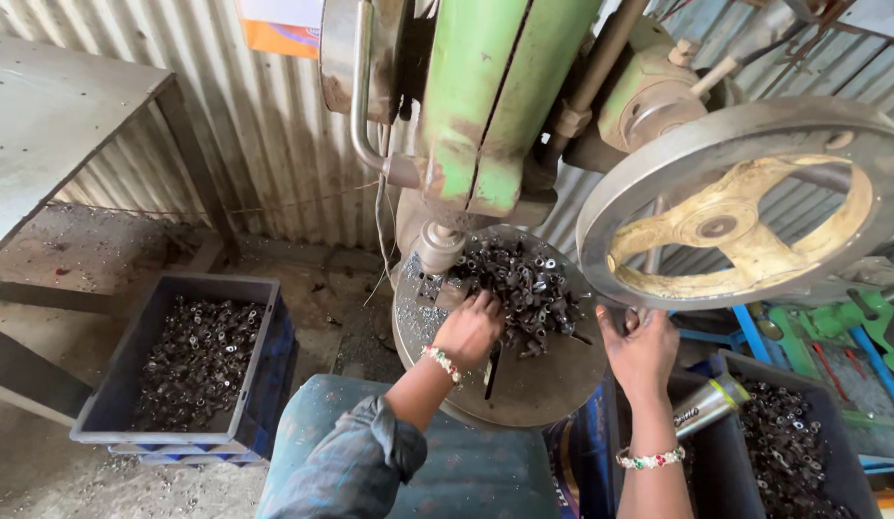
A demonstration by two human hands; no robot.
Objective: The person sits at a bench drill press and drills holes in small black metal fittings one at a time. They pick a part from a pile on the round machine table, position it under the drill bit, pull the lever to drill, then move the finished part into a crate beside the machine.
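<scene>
Machine: green drill-press-type column (495, 96) in the centre, with a round steel work table (524, 375) below its spindle nose (437, 245).
Parts: pile of small dark metal bushings (524, 288) heaped on the far half of the table, some loose ones plus bright swarf scattered toward the left edge.
Left hand (469, 327): on the table, at the near-left edge of the pile, just below and right of the spindle nose. Fingers curled down into the parts, knuckles up. Touching the pile; can't tell if it actually has one pinched, fingertips are hidden. Beaded bracelet (442, 363) on the wrist, dark sleeve pushed up past the forearm.
Right hand (642, 348): off the table's right edge, raised to the lower rim of the big grey handwheel (745, 197) with yellow spokes. Fingers closed around the rim from below. Beaded bangle (650, 459) on the wrist.
Pile vs hands: pile sits between the two hands, touching the left, apart from the right.
Left bin: dark blue plastic crate (264, 365) on the floor, holding a layer of similar metal parts.
Right bin: dark bin (831, 404) under the right forearm, also holding similar parts, with a shiny metal cylinder (706, 404) lying at its rim.
Backdrop: corrugated sheet wall (274, 144), grey bench top (43, 115) upper left.
</scene>
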